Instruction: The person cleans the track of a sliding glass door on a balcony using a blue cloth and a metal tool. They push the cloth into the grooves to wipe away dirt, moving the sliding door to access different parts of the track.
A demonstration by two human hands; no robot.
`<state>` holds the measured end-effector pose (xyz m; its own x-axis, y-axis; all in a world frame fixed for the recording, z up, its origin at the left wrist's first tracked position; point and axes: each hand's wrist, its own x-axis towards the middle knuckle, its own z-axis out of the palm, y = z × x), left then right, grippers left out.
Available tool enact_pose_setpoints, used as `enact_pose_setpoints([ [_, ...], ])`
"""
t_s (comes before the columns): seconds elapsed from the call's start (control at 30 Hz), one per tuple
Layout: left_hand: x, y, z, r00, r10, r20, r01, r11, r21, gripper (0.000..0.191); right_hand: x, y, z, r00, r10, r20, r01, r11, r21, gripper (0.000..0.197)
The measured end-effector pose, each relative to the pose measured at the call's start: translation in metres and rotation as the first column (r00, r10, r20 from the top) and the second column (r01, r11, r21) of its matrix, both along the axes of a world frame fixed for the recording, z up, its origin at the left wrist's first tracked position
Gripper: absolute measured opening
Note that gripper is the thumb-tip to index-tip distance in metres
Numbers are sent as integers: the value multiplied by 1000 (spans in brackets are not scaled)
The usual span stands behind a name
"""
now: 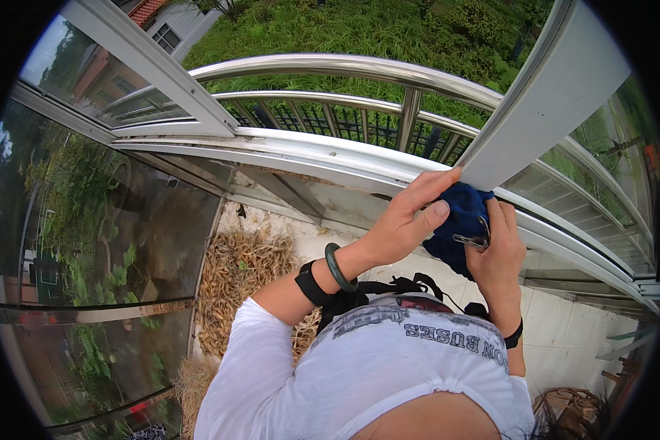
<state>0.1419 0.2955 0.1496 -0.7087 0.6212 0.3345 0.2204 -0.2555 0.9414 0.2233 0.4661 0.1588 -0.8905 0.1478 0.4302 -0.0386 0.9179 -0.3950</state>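
Note:
My left hand [410, 223] reaches to the sill, its fingertips against the lower end of a white window sash [528, 121]. Its thumb lies over the edge of a dark blue cloth [459, 220]; whether it pinches the cloth is unclear. Bunched just below the sash, the cloth is held from the right side by my right hand [498, 247]. A small shiny metal tool [476, 240] lies between that hand's thumb and fingers, against the cloth; its exact kind cannot be made out. The sliding window track [330, 154] runs along the sill, with dirt marks on it.
Outside the window curves a stainless steel railing [363, 66], with grass beyond. Another sash [159, 66] stands at the left, above large glass panes [126, 231]. Dried plant material [242, 269] covers part of the white floor. A woven basket [569, 410] sits at lower right.

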Motion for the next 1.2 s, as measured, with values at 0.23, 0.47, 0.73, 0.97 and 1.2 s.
enact_pose_setpoints([
  [0.23, 8, 45, -9, 974, -102, -203, 103, 995, -7, 52, 30, 46, 1, 989, -150, 9, 149, 988, 25, 60],
  [0.47, 14, 87, -4, 952, -203, -228, 206, 978, -7, 55, 48, 76, -3, 965, -260, -4, 260, 965, 5, 62],
  [0.73, 25, 128, -6, 938, -292, -186, 292, 956, -30, 62, 67, 110, -9, 916, -401, -11, 401, 916, -12, 62],
  [0.97, 34, 160, -9, 921, -319, -222, 328, 945, 3, 67, 78, 142, -17, 899, -434, -49, 434, 901, -25, 60],
  [1.2, 39, 167, -7, 918, -363, -160, 367, 930, -1, 73, 79, 145, -12, 924, -377, -65, 373, 926, -63, 60],
])
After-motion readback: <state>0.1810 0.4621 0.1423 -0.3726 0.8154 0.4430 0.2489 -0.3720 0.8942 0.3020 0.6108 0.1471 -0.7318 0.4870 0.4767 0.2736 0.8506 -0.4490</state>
